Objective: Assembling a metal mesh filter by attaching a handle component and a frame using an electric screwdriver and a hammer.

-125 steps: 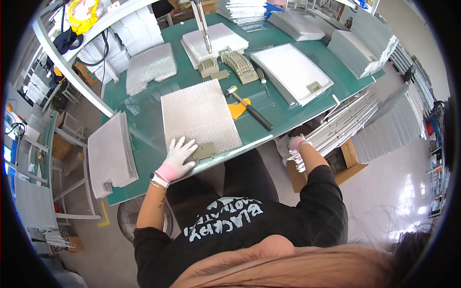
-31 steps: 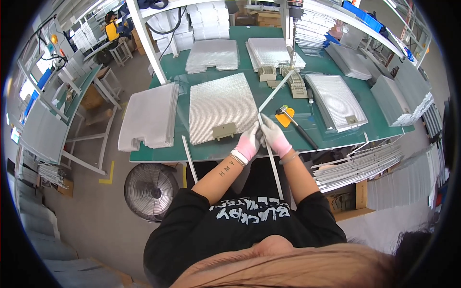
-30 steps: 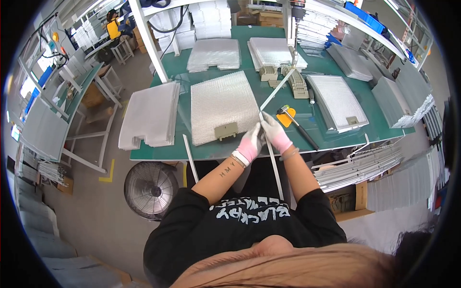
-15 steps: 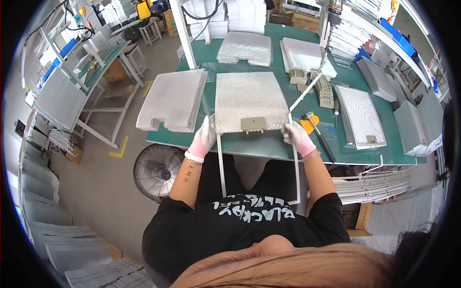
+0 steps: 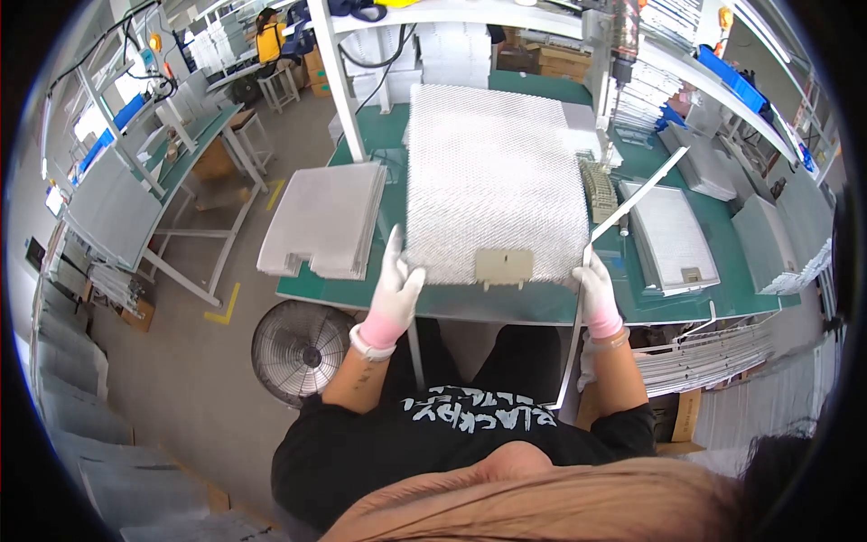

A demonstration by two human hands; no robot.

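Note:
A silvery mesh panel with a beige rectangular plate on its near edge is held tilted above the table. My left hand, in a white and pink glove, grips its near left corner, index finger pointing up. At the near right corner my right hand, gloved alike, closes on the panel edge and a thin white frame strip. That strip angles off to the far right; other lengths hang below both hands toward my lap. Beige plastic parts lie right of the panel, partly hidden.
A stack of pale panels lies on the green table at left. Another mesh stack is at right. A floor fan stands by the table's front left. Overhead hangs a power driver. Far off sits a person in yellow.
Both hands have raised the mesh panel off the table toward me, and it now hides the hammer. The frame strip's far end has swung right.

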